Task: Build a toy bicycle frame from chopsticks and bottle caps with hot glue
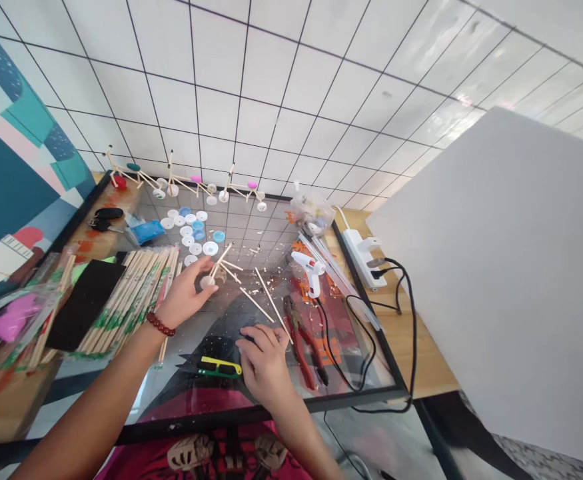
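Note:
My left hand [190, 288], with a beaded bracelet on its wrist, is closed on a small frame of wooden sticks [224, 262]. A white bottle cap [208, 283] sits at the frame's lower end, beside my fingertips. Close to the glass top, my right hand [265, 360] has its fingers curled together; what they hold, if anything, is hidden. Yellow-and-green thread snips [220, 367] lie just left of it. Two loose sticks [256, 305] lie beyond my right hand, one reaching its fingertips. Red-handled pliers [307, 347] rest to its right.
A white glue gun [311, 272] with a black cord lies at right, near a power strip [364, 257]. Bottle caps [190, 230] are scattered behind my left hand. Bundled chopsticks [126, 300] lie left. Several stick frames [181, 181] stand along the back edge. Wood shavings litter the glass.

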Tool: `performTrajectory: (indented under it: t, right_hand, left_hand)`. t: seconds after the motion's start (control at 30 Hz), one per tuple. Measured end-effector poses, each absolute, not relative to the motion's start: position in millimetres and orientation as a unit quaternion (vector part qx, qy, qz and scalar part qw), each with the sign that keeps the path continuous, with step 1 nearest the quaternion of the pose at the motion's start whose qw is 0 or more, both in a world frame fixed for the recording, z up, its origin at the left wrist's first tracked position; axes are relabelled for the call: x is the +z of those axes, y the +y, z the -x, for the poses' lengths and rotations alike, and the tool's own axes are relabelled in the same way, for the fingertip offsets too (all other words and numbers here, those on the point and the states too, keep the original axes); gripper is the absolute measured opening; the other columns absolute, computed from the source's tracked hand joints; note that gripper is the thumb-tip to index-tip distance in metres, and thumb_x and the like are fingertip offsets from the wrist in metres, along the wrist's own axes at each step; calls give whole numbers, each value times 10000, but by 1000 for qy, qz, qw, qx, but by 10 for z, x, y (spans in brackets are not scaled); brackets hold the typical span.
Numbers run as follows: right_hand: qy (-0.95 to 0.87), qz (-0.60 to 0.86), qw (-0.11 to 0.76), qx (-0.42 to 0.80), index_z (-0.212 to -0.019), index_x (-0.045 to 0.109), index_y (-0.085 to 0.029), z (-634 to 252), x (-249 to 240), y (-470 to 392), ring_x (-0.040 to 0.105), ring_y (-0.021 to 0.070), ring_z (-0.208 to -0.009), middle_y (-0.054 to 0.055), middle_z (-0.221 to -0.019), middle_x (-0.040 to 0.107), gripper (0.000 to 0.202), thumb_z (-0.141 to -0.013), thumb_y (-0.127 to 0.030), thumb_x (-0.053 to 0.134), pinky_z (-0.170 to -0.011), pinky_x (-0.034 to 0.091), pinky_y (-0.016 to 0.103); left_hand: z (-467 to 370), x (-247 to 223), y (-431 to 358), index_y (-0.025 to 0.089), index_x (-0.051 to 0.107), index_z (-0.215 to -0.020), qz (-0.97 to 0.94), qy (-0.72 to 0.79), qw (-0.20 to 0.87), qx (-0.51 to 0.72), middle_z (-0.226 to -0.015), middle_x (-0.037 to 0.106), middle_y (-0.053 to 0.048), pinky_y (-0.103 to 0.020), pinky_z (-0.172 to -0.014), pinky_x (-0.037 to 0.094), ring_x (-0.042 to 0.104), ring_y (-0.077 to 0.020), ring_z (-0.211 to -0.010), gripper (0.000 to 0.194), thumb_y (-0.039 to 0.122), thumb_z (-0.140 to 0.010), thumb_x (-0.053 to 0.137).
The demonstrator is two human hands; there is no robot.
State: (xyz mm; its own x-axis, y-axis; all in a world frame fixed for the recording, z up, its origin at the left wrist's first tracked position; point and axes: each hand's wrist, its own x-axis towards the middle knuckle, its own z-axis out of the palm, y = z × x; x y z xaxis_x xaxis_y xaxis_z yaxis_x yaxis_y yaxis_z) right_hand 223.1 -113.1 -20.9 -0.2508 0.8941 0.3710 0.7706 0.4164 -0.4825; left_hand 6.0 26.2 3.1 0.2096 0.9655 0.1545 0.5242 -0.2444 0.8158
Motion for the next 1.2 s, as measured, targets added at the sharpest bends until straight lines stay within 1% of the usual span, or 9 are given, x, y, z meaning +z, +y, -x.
performTrajectory:
  t: [0.1, 0.2, 0.33, 0.47, 0.63, 0.87, 1.03, 1.1, 1.2]
  right_hand:
    - [-784, 530, 307, 98, -1014, 677, -254, -2232, -205, -1130, 581, 226, -1102, 39, -1142, 702, 219, -890, -108, 570, -955, 279, 425]
    - [-784, 530, 306, 103, -1021, 677, -254, -2233, -195, -1129, 580, 231, -1106, 45, -1147, 701, 218, -895, -115, 566, -953, 279, 428]
    - [-783, 530, 308, 106, -1019, 676, -251, -2230, -181, -1130, 581, 229, -1105, 45, -1143, 703, 217, -901, -113, 558, -951, 279, 425]
    - [-782, 529, 312, 104, -1014, 672, -254, -2226, -175, -1128, 580, 228, -1103, 38, -1138, 704, 216, -892, -113, 564, -948, 272, 422]
    - [-780, 527, 319, 109, -1004, 665, -247, -2227, -177, -1126, 580, 223, -1103, 35, -1140, 700, 212, -887, -105, 559, -948, 265, 419]
    - [-787, 528, 308, 90, -1018, 665, -243, -2237, -178, -1124, 576, 221, -1131, 34, -1160, 698, 219, -874, -107, 573, -952, 264, 417]
    - [-785, 528, 311, 89, -1001, 667, -242, -2238, -168, -1123, 582, 219, -1120, 36, -1147, 705, 204, -872, -115, 574, -939, 277, 416]
    - [-788, 525, 308, 87, -1002, 670, -244, -2230, -153, -1127, 583, 223, -1122, 43, -1148, 706, 211, -868, -115, 572, -944, 281, 420]
    - [-796, 515, 308, 79, -1014, 678, -249, -2213, -105, -1124, 581, 226, -1132, 46, -1152, 708, 226, -868, -114, 572, -953, 292, 423]
  left_hand:
    - [-82, -38, 273, 191, 530, -1383, -699, 526, 316, 368, -1325, 656, -131, -462, -1041, 482, 614, -305, -1224, 574, 367, -844, 620]
    - [-103, -66, 269, 198, 588, -1302, -699, 532, 296, 374, -1317, 656, -126, -470, -1032, 481, 614, -314, -1213, 509, 362, -824, 652]
    - [-108, -71, 258, 208, 571, -1325, -691, 531, 300, 389, -1292, 661, -125, -462, -1012, 491, 630, -308, -1182, 547, 350, -807, 679]
    - [-119, -65, 256, 190, 568, -1325, -678, 529, 309, 406, -1271, 659, -139, -444, -994, 507, 645, -298, -1152, 564, 388, -811, 686]
    - [-161, 18, 267, 156, 655, -1154, -676, 564, 237, 411, -1183, 693, -158, -454, -957, 528, 672, -303, -1066, 456, 456, -812, 689]
    - [-177, 40, 309, 181, 713, -890, -688, 577, 191, 397, -1099, 710, -135, -437, -913, 538, 682, -284, -984, 235, 400, -828, 656]
    - [-217, 1, 294, 199, 706, -858, -624, 580, 238, 467, -1054, 731, -98, -372, -828, 548, 686, -243, -926, 181, 363, -838, 633]
    - [-236, 1, 293, 197, 709, -885, -576, 585, 278, 499, -1044, 738, -87, -354, -812, 542, 685, -226, -897, 187, 365, -820, 656]
    - [-256, 19, 305, 192, 709, -878, -456, 573, 374, 569, -945, 749, -69, -351, -823, 532, 679, -210, -861, 225, 373, -748, 737]
